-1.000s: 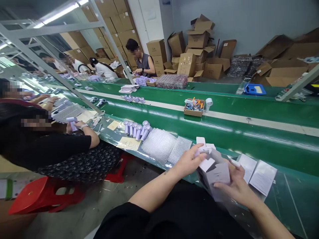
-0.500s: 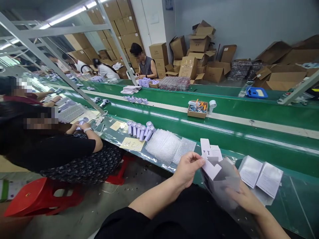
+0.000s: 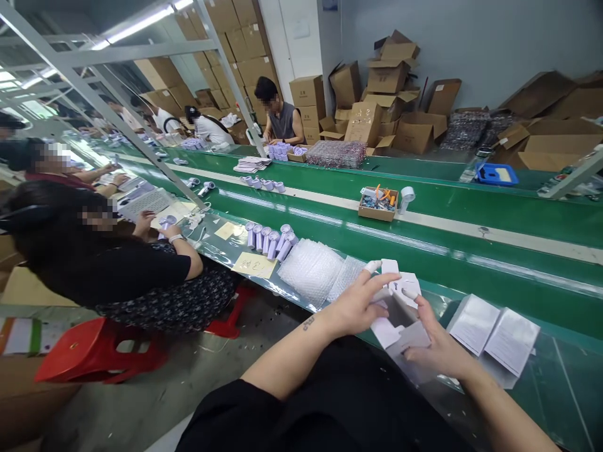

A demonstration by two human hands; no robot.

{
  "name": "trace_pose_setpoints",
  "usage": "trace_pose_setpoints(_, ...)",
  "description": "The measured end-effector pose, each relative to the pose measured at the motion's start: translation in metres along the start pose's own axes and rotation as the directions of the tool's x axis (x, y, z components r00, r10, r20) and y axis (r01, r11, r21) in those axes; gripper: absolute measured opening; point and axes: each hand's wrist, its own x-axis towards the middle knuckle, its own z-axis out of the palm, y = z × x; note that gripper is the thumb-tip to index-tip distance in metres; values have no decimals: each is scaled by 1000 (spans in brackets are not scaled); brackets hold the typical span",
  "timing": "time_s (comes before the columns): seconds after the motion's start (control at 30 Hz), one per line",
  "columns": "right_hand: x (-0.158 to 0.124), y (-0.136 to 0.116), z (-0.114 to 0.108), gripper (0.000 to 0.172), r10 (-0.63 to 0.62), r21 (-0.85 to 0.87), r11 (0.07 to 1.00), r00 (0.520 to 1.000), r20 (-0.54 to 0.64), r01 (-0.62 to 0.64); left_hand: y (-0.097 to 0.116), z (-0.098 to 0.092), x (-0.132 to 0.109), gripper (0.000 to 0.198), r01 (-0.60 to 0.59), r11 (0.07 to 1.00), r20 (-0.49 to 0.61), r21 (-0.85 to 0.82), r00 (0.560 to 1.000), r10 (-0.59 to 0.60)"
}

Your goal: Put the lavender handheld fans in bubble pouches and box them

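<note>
A small white cardboard box [image 3: 387,336] with raised flaps is held in front of my body, its open top facing me. My left hand [image 3: 360,302] grips its left rim, the thumb at the opening and the fingers stretched toward the back flap; white covers sit on fingertips of both hands. On the box's right side my right hand [image 3: 436,344] holds the wall between thumb and fingers. Translucent film seems to lie around the lower box, partly hidden by the hand. Just left of my left hand are bubble wrap bags [image 3: 311,271].
Two white boxes [image 3: 511,339] lie right of my hands. Purple handheld devices [image 3: 271,242] stand past the bubble wrap. On the green bench [image 3: 471,232] is a small carton of parts [image 3: 377,210]. A co-worker [image 3: 117,263] sits at left near a red stool [image 3: 98,351].
My left hand has gone from pinching a front flap to spreading over the box's rim. My right hand has shifted up along the side, and the box now tilts more openly toward me.
</note>
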Motion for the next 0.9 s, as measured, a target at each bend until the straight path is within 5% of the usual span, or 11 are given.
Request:
trace_pose_setpoints(0.13, -2, -3, 4, 91, -103, -26, 994, 995, 10, 103, -15, 11, 9, 77, 189, 899, 52, -396, 982, -183)
trace_pose_setpoints(0.27, -5, -15, 12, 64, -322, -337, 910, 924, -206, 242, -40, 45, 11, 45, 324, 570, -62, -755, 830, -554)
trace_pose_setpoints(0.37, -6, -32, 17, 67, -379, -566, 787, 916, -130, 245, -41, 65, 9, 37, 252, 549, -184, -797, 764, -618)
trace_pose_setpoints(0.47, -4, -44, 18, 66, -354, -605, 764, 929, -105, 224, -31, 64, 5, 41, 194, 518, -161, -833, 811, -562)
trace_pose_setpoints(0.6, -1, -45, 11, 41, -383, -498, 833, 900, -207, 241, -30, 44, 3, 47, 237, 443, 73, -865, 932, -356)
trace_pose_setpoints(0.67, -1, -43, 8, 37, -381, -465, 850, 898, -221, 247, -36, 40, 3, 45, 225, 518, 74, -826, 953, -295)
trace_pose_setpoints(0.8, -5, -43, 2, 29, -314, -444, 876, 920, -236, 185, -44, 50, 2, 47, 86, 810, -164, -580, 962, -220)
trace_pose_setpoints(0.9, -7, -50, -5, 31, -196, -407, 908, 961, -195, 102, -44, 50, 0, 55, 76, 805, -93, -588, 983, -160)
